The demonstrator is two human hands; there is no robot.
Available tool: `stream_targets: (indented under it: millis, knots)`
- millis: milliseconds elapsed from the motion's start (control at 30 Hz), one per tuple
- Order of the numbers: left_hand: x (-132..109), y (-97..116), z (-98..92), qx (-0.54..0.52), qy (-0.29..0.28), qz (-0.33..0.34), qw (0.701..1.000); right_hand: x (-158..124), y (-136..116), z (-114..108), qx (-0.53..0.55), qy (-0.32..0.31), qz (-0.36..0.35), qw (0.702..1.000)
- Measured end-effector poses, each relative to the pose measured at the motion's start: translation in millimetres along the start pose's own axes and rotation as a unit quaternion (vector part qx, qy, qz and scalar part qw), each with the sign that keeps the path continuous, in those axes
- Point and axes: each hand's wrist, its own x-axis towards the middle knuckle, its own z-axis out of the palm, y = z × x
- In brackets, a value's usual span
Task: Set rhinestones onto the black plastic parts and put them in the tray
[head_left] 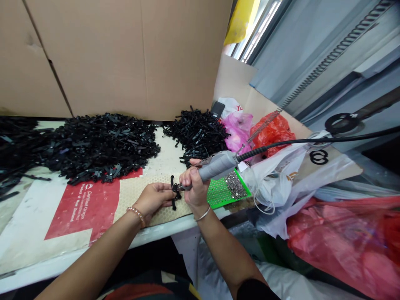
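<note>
The black plastic piece (pixel 173 192) sits right at the near edge of the honeycomb mat (pixel 134 192), pinched between both hands. Both forearms come up from the bottom of the view and meet over that mat; the left one wears a beaded bracelet (pixel 136 213), the right a thin bangle (pixel 202 215).

The mat lies on a pale worktable (pixel 28 233), just right of a red and white printed sheet (pixel 84 204). Beyond the mat are 2 heaps of the same black parts: a big pile (pixel 93 146) to its far left and a smaller pile (pixel 200 131) straight behind. A cardboard wall (pixel 118 54) stands behind both piles. Just right of the mat there's a green tray (pixel 220 193) with small silvery bits in it, and further right a mess of white, pink and red plastic bags (pixel 343 237).

The left hand (pixel 153 198) is curled, fingertips pressed on the piece from the left. The right hand (pixel 194 183) is wrapped tight around a grey power driver (pixel 215 166), whose tip meets the piece; its black cable (pixel 312 141) runs off to the right.
</note>
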Motion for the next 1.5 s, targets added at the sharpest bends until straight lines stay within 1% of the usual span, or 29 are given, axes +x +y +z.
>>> stream_targets:
  millis: [300,500,567,733,900,1000,1100,1333,1433,1500]
  knots:
    - [0,-2,-0.8,0.003,0.000,0.002,1.000,-3,1,0,0.002,-0.009,-0.002,1.000]
    - [3,-2,-1.0,0.006,-0.010,0.001,1.000,-6,10,-9,0.007,-0.064,-0.015,0.998]
    - [2,0,0.4,0.001,-0.005,0.001,1.000,-7,12,-11,-0.004,-0.071,-0.016,0.997]
    - [-3,4,2.9,-0.002,0.008,-0.002,1.000,-6,12,-11,-0.024,-0.063,-0.018,0.998]
    - [-1,2,0.9,-0.002,-0.003,-0.001,1.000,-6,11,-10,-0.003,-0.077,-0.043,0.996]
    - [0,0,0.6,-0.003,-0.009,0.003,1.000,-7,12,-11,-0.016,-0.082,-0.054,0.995]
    - [0,0,0.8,0.000,-0.010,0.004,1.000,-7,14,-13,-0.041,-0.081,-0.050,0.995]
    - [-1,0,0.3,0.003,-0.008,0.006,1.000,-8,16,-15,-0.062,-0.097,-0.049,0.992]
    - [0,0,0.2,0.000,-0.012,0.006,1.000,-7,16,-15,-0.045,-0.113,-0.053,0.991]
    - [1,-1,0.2,-0.001,-0.012,0.005,1.000,-6,15,-15,-0.035,-0.112,-0.052,0.992]
